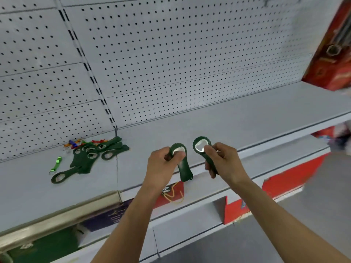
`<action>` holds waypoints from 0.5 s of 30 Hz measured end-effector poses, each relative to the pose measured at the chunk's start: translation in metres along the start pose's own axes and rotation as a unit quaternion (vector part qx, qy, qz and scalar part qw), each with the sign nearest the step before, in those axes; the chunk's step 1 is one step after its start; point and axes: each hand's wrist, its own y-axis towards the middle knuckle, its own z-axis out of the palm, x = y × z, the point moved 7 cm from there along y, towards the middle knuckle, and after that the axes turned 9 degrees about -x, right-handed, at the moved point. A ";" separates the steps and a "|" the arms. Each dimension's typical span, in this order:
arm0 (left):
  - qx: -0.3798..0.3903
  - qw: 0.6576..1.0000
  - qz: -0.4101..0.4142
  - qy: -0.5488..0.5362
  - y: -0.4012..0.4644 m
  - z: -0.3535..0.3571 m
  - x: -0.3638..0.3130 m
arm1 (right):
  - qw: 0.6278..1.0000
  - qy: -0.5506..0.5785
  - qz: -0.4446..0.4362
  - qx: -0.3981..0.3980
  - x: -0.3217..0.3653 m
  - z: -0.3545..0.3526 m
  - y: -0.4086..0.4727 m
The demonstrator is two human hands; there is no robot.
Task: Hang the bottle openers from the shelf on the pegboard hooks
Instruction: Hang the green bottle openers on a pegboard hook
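My left hand [161, 166] grips a dark green bottle opener [183, 168] with a metal-lined ring at its top, held over the grey shelf [237, 118]. My right hand [222, 160] holds a second green bottle opener [201, 146], thumb on its metal ring. A pile of several more green openers [93, 156] lies on the shelf at the left, one opener [62, 176] apart in front. The white pegboard [171, 54] rises behind the shelf; I see no hooks on it.
Small coloured keyring openers [83, 143] lie behind the pile, and a bright green one [57, 165] lies to its left. A red box [334, 54] stands at the shelf's right end. Red boxes [284, 182] sit on lower shelves below.
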 end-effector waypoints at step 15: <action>0.086 0.993 0.007 -0.087 -0.023 0.205 -0.129 | 0.998 0.021 -0.034 -0.048 -0.018 -0.234 0.049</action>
